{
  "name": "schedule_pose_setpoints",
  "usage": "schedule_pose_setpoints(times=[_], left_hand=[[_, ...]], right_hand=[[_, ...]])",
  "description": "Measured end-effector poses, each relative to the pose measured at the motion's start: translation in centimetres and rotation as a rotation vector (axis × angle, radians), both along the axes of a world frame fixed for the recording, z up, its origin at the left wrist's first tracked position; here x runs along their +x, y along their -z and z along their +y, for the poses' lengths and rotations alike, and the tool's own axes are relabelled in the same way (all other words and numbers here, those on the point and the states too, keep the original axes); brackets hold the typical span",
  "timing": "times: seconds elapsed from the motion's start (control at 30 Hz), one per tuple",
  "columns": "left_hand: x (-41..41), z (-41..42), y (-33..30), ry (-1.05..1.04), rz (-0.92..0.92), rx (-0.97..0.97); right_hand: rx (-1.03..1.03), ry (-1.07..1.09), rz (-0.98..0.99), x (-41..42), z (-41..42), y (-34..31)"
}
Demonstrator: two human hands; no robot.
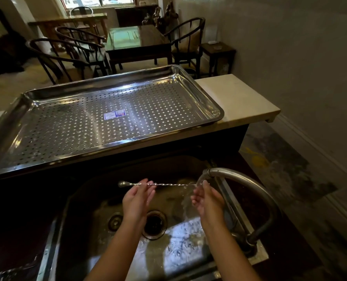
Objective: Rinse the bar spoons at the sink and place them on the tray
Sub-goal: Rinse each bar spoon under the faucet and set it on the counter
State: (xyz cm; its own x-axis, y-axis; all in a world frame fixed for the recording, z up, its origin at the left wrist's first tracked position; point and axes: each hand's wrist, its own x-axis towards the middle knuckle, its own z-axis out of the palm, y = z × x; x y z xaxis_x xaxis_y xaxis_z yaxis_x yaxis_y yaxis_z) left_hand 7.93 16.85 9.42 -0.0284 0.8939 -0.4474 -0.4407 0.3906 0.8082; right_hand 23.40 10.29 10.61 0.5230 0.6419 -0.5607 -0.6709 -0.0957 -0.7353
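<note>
A long, thin, twisted-stem metal bar spoon [160,184] lies level above the basin of the stainless steel sink [99,201], stretched sideways between the person's two bare hands. Its small rounded end points left, past the left hand [137,197], whose fingertips [143,182] pinch the stem close to that end; the rest of that hand's fingers are spread loosely, so its grip is a light one on the spoon alone. The right hand [206,199] has the opposite end, with its fingers curled up round the tip just under the faucet mouth; exactly how tightly it closes there I cannot tell, since the running water blurs it. That stream of water [185,201] falls from the curved brushed-metal faucet [247,185], which arches over from the right rim of the sink, and it strikes the spoon's right end and the right hand before splashing on the wet basin floor. A round dark drain opening [154,224] sits in the basin between and below the two forearms. Behind the sink, on the raised pale stone worktop [239,98], rests a large rectangular perforated stainless steel tray [174,78] with a small blue and white label [114,114] stuck near its middle. Beyond that stand dark wooden round-backed chairs [53,55] around a dark glass-topped table [132,39].
</note>
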Motion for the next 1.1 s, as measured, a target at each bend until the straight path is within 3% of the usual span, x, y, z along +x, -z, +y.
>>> schedule_pose_setpoints(times=[0.2, 0.33, 0.43, 0.53, 0.67, 0.83, 1.1], left_hand=[[-0.9, -0.1, 0.0, 0.019, -0.089, 0.001], [-0.6, -0.7, -0.1, 0.023, -0.095, -0.026], [0.2, -1.1, -0.4, 0.038, -0.067, -0.048], [2.1, -2.3, -0.5, 0.119, -0.026, -0.089], [4.3, -4.1, 0.0, 0.205, -0.028, -0.136], [0.0, -2.9, 0.5, -0.003, -0.118, -0.198], [-13.0, -1.0, 1.1, -0.381, -0.12, -0.224]], right_hand=[[-0.043, -0.17, -0.021, 1.2, 0.3, -0.9], [-0.111, -0.387, -0.215, 1.9, 0.4, -0.6], [-0.128, -0.395, -0.417, 1.8, -0.3, -0.1], [-0.086, -0.438, -0.545, 0.6, -0.9, 0.1], [0.031, -0.48, -0.538, -2.2, -1.2, 0.6], [0.034, -0.497, -0.596, -3.6, -0.9, 1.2], [-0.041, -0.522, -0.462, -10.0, 1.6, 3.0]])
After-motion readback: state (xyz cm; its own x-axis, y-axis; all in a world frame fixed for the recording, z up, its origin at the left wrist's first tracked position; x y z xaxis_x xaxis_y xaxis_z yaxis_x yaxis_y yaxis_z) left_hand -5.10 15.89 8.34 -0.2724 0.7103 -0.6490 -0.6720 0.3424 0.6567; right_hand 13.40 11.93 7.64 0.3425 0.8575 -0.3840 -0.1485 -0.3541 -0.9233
